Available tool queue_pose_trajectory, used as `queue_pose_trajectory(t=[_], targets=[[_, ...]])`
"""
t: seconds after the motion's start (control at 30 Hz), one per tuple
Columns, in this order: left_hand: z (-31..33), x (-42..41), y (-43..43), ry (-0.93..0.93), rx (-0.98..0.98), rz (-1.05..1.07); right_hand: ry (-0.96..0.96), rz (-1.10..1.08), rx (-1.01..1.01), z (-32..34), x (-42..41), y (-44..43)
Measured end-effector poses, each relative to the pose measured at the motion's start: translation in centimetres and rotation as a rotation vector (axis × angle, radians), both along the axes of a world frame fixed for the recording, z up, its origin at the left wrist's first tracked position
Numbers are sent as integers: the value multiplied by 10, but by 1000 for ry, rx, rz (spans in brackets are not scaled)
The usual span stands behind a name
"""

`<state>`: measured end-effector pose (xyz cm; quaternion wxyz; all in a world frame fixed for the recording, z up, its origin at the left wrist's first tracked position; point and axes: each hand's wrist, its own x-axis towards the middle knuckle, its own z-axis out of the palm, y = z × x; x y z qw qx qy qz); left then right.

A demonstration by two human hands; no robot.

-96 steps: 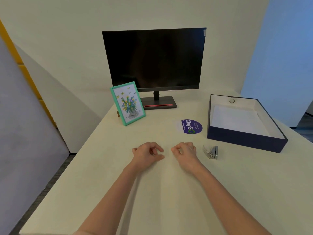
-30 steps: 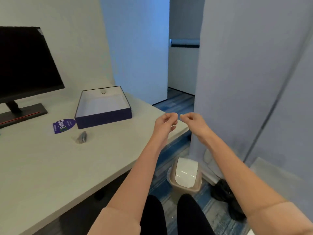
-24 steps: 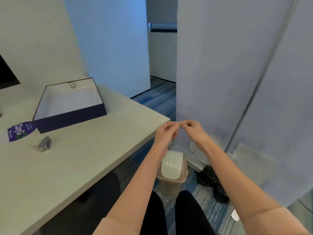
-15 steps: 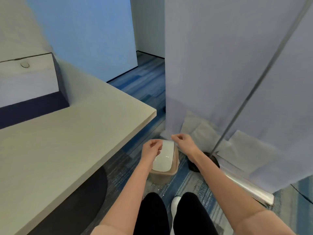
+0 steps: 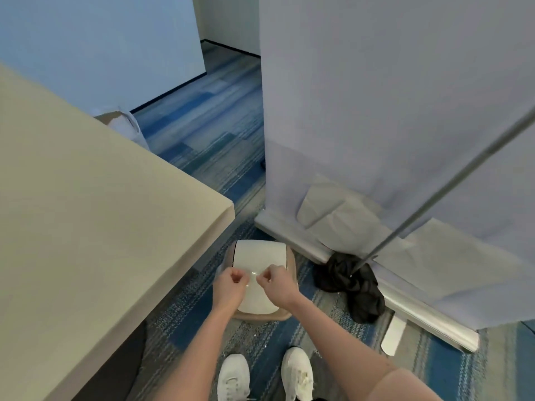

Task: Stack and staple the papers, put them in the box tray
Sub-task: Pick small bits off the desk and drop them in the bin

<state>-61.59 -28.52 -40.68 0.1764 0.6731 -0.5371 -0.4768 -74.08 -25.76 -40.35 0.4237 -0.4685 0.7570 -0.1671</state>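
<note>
My left hand (image 5: 230, 287) and my right hand (image 5: 278, 285) hover close together over a small beige waste bin (image 5: 291, 263) with a white swing lid (image 5: 254, 253) on the floor. Both have thumb and fingers pinched. A tiny bright sliver (image 5: 253, 273) shows between the fingertips; it is too small to tell what it is or whether it is held. The papers, the stapler and the box tray are out of view.
The pale table (image 5: 86, 227) fills the left, its corner just left of the bin. A black cloth bundle (image 5: 350, 282) and a slanted metal pole (image 5: 434, 198) stand right of the bin, before a grey partition (image 5: 376, 96). My white shoes (image 5: 234, 377) are below.
The view has swung from the desk, right and down to the floor. Both hands left the tabletop, stayed pinched together, and dropped to just above the bin lid.
</note>
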Motion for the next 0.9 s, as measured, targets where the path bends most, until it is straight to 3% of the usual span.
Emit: queue_pose_trajectory(t=[0.3,0.53,0.9], targets=[[-33,-9,-12,-301,-108,-264,181,108,-41,-34,-7,-7],[-48,-6,-19,-300,-143,-301,193,90,-138,-55,-9,-7],[-46,-9,-22,-384,-223,-366,269,124,-128,-59,-6,-9]])
